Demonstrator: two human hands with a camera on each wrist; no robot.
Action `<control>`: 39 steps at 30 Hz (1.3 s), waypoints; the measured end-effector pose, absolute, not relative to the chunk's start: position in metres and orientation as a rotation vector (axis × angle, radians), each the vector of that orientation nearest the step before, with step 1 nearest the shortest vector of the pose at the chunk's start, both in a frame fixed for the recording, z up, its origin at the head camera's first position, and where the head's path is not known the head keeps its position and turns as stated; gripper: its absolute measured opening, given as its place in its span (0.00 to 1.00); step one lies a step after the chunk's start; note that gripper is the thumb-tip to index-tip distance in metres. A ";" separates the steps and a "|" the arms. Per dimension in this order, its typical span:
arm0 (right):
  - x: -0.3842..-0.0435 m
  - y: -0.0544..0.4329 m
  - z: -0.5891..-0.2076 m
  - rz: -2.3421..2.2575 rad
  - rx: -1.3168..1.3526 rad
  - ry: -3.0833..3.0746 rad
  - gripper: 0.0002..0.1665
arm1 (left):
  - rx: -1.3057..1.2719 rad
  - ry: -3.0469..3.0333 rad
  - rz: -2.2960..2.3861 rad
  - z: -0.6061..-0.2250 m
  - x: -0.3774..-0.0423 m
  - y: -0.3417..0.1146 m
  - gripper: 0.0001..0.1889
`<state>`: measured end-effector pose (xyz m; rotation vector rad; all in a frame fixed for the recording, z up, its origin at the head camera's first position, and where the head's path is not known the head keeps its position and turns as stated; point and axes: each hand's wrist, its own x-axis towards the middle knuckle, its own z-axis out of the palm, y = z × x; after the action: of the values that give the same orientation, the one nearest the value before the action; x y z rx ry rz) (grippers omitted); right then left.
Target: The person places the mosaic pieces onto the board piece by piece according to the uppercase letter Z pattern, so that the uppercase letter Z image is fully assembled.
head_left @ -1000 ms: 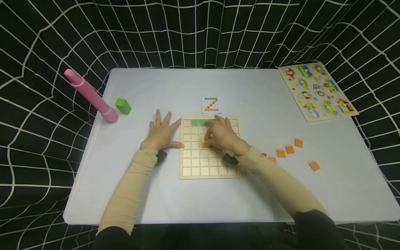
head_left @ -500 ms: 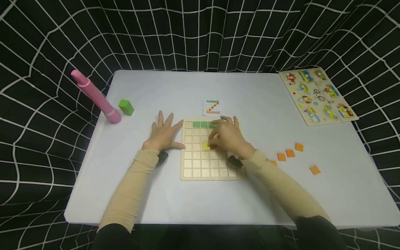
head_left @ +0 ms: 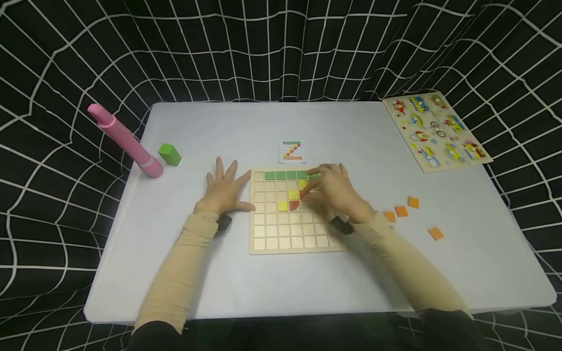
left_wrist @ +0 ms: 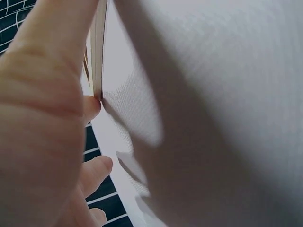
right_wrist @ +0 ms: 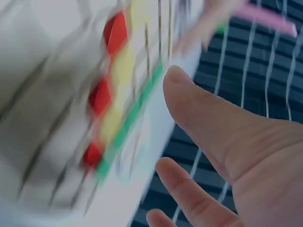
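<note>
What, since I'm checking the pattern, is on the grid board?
The grid board bears green tiles, three yellow tiles and three red pieces. The right hand hides part of its right side in the head view; the right wrist view is too blurred there to tell.

Black gridded drapes (head_left: pixel 246 58) behind a table (head_left: pixel 272 287) suggest a studio.

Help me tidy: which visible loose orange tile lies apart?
The rightmost orange tile in the head view, lying by itself; the other three visible tiles form a slanting row.
</note>
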<state>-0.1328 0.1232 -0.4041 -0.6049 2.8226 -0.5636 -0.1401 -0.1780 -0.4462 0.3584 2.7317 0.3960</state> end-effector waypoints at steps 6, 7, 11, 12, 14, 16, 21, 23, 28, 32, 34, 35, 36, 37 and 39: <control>-0.120 0.206 -0.397 -0.521 -0.547 2.911 0.12 | 0.371 2.729 0.393 -0.445 -0.140 -0.179 0.58; -0.116 0.216 -0.397 -0.513 -0.516 2.893 0.13 | 0.370 2.725 0.389 -0.446 -0.140 -0.179 0.58; -0.101 0.236 -0.399 -0.454 -0.362 2.793 0.15 | 0.364 2.723 0.387 -0.447 -0.140 -0.180 0.58; -0.099 0.238 -0.400 -0.423 -0.337 2.775 0.16 | 0.361 2.724 0.389 -0.448 -0.140 -0.180 0.58; -0.094 0.240 -0.403 -0.364 -0.329 2.767 0.16 | 0.359 2.726 0.392 -0.448 -0.140 -0.181 0.59; -0.091 0.240 -0.408 -0.319 -0.331 2.779 0.17 | 0.355 2.725 0.397 -0.449 -0.139 -0.181 0.59; -0.087 0.239 -0.418 -0.276 -0.315 2.833 0.16 | 0.358 2.730 0.399 -0.450 -0.138 -0.181 0.59; -0.086 0.239 -0.419 -0.266 -0.307 2.844 0.15 | 0.358 2.730 0.404 -0.449 -0.137 -0.180 0.59; -0.089 0.242 -0.418 -0.298 -0.292 2.809 0.12 | 0.357 2.731 0.412 -0.449 -0.137 -0.180 0.58; -0.096 0.247 -0.413 -0.369 -0.269 2.753 0.10 | 0.358 2.735 0.407 -0.449 -0.137 -0.179 0.58; -0.099 0.249 -0.408 -0.393 -0.274 2.744 0.10 | 0.355 2.736 0.409 -0.448 -0.137 -0.179 0.59; -0.101 0.249 -0.406 -0.410 -0.273 2.745 0.11 | 0.356 2.738 0.406 -0.448 -0.137 -0.179 0.59; -0.103 0.249 -0.403 -0.416 -0.284 2.753 0.11 | 0.354 2.740 0.408 -0.448 -0.137 -0.179 0.59; -0.105 0.248 -0.400 -0.439 -0.291 2.757 0.11 | 0.354 2.743 0.408 -0.448 -0.137 -0.179 0.59; -0.110 0.244 -0.395 -0.475 -0.322 2.776 0.11 | 0.348 2.742 0.416 -0.448 -0.136 -0.179 0.59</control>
<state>-0.1096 0.2442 -0.3954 -0.3221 2.7763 -0.4749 -0.1364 -0.1788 -0.4479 0.3483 2.7425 0.4162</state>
